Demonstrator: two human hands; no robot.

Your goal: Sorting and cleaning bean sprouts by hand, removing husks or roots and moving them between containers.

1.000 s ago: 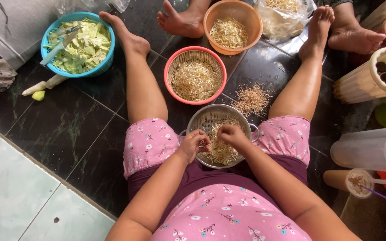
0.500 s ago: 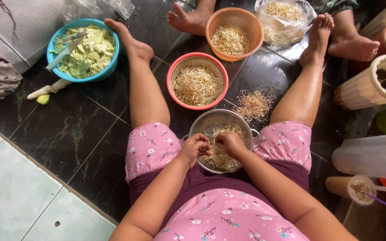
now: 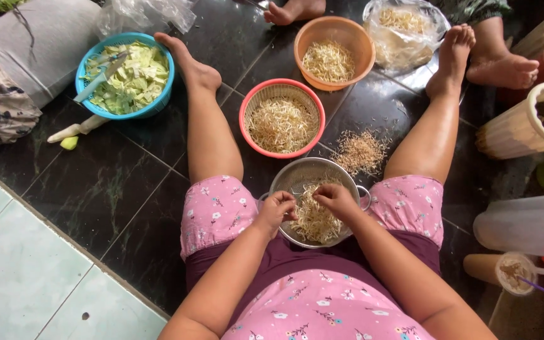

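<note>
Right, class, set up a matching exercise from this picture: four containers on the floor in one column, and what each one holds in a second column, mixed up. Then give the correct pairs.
Column one:
1. blue basket
2. red basket
3. orange bowl
4. metal colander

Column two:
A. sprouts that the left hand and the right hand are picking through
B. chopped cabbage and a knife
C. a small heap of sprouts, by a clear bag
D. a full layer of sprouts, between the person's knees

Pairs: 1-B, 2-D, 3-C, 4-A
</note>
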